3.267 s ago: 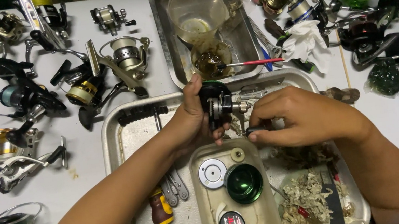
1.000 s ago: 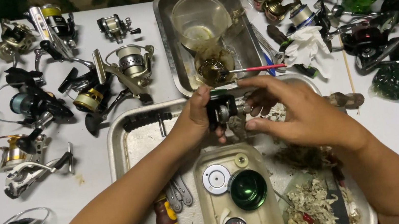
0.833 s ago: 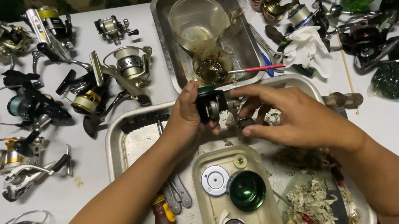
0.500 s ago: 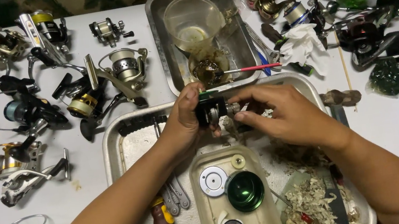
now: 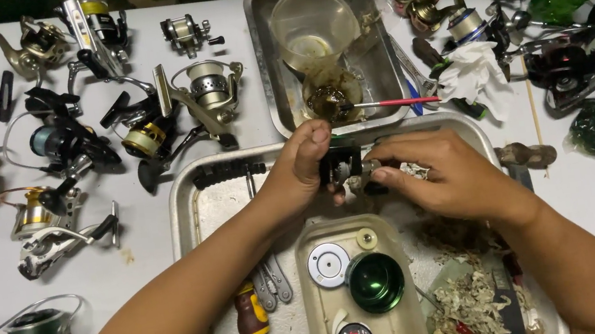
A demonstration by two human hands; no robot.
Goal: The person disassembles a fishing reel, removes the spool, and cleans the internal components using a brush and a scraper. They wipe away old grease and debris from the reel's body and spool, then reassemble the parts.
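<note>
Here, over the metal tray (image 5: 187, 204) on the worktop (image 5: 136, 276), the left hand (image 5: 305, 170) clenches a black reel body (image 5: 339, 163), held above the tray's upper middle. The right hand (image 5: 440, 175) pinches a small fitting at its side; steadying the body while turning with fingertips alone would likely keep loose parts falling into the tray.

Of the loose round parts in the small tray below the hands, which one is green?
The green cup-shaped spool, the largest and deepest of the three. The flat silver disc lies to its left, and the small cream cap sits just above it.
</note>
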